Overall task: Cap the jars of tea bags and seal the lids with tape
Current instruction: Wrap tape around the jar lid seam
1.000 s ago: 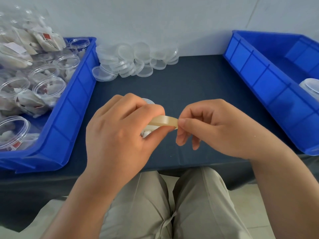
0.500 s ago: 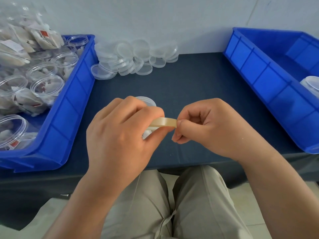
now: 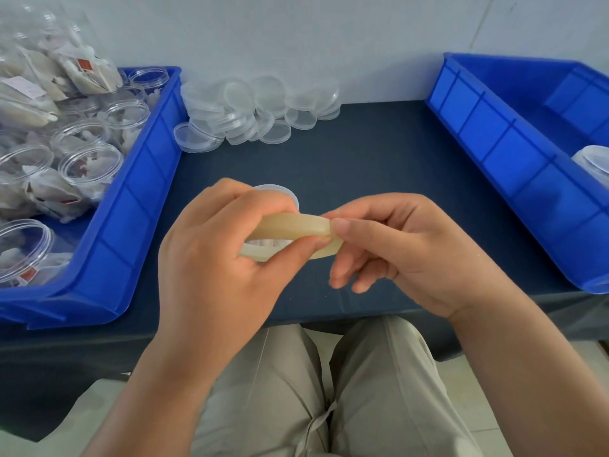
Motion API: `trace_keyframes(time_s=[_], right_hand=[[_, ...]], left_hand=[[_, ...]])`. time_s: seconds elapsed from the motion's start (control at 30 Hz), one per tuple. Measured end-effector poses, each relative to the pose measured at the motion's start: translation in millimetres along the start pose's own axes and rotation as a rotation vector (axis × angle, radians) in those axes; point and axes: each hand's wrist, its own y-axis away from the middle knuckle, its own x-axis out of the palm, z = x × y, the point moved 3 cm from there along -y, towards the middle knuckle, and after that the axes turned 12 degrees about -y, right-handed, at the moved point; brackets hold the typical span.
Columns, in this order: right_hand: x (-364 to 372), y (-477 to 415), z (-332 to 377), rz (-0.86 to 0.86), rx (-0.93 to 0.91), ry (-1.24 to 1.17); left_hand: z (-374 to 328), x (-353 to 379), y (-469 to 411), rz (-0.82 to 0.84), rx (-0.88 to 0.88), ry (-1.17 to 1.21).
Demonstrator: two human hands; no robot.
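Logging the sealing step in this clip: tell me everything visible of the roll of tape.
The roll of tape is a narrow ring, pale yellowish and slightly translucent, seen nearly edge-on and tilted. It is held over the dark table. The left hand grips its left part, fingers curled over the top, thumb beneath. The right hand pinches its right edge between thumb and forefinger. No free strip shows. Something white and ribbed shows through its opening.
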Motion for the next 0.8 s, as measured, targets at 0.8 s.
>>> trace_keyframes(time_s=[0.8], right_hand=[[-3.6,5.3,6.1,0.013,-0.071,0.141]], left_hand=[[-0.9,0.2,-8.7,0.017,-0.009,-0.026]])
